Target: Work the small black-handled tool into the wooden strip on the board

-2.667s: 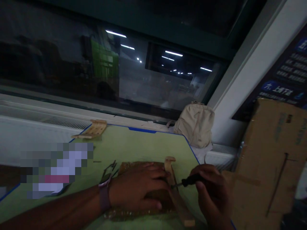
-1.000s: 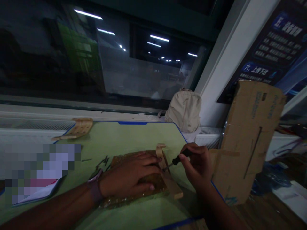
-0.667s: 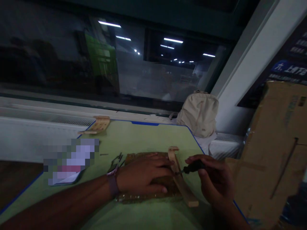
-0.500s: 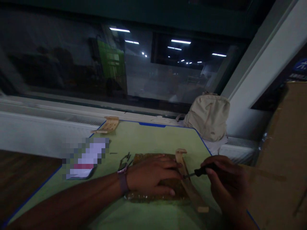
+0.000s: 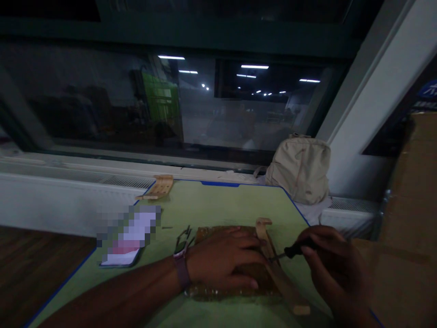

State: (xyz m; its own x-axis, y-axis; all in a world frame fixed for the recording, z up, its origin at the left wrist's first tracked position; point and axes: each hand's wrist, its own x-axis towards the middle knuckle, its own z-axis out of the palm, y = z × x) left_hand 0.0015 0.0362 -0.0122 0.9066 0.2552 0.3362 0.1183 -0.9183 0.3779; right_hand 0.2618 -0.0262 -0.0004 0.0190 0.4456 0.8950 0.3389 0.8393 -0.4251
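My left hand [image 5: 225, 260] lies flat, fingers spread, on a brown board wrapped in clear plastic [image 5: 218, 289] on the green mat [image 5: 218, 205]. A light wooden strip [image 5: 278, 273] with a hooked far end stands on edge along the board's right side, against my left fingertips. My right hand [image 5: 332, 269] is closed round a small black-handled screwdriver [image 5: 294, 249]. Its tip points left at the strip, close to my left fingertips.
A few small dark screws [image 5: 184, 233] lie left of the board, and a flat pixelated item [image 5: 128, 234] further left. Another wooden piece [image 5: 159, 187] rests at the mat's far left corner. A beige bag [image 5: 300, 168] stands on the sill, a cardboard box [image 5: 409, 218] at right.
The view has swung left and back, so everything shifts in the picture. Both hands keep their places: the left on the board, the right holding the screwdriver at the strip.
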